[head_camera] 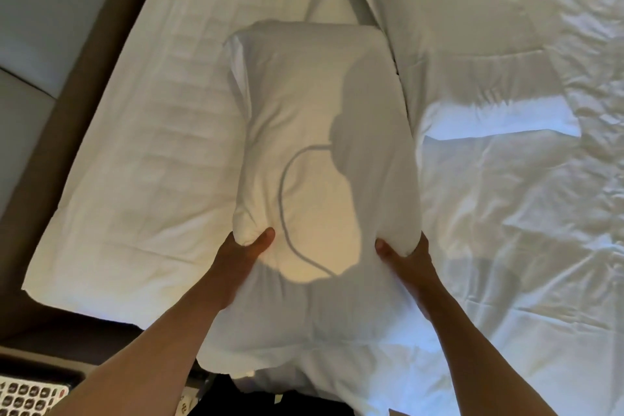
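A white pillow [320, 118] in a white case lies lengthwise over the bed, its near part bunched between my hands. My left hand [244, 255] grips its left side, thumb on top and fingers hidden under the fabric. My right hand [407, 255] grips the right side the same way, thumb on top. A shadow of a head and a cable falls across the pillow.
A second white pillow [135, 145] lies flat to the left on the bed. A rumpled white duvet [506, 179] covers the right side. A brown headboard frame [67, 94] runs along the left. A remote control [30, 395] sits at the lower left.
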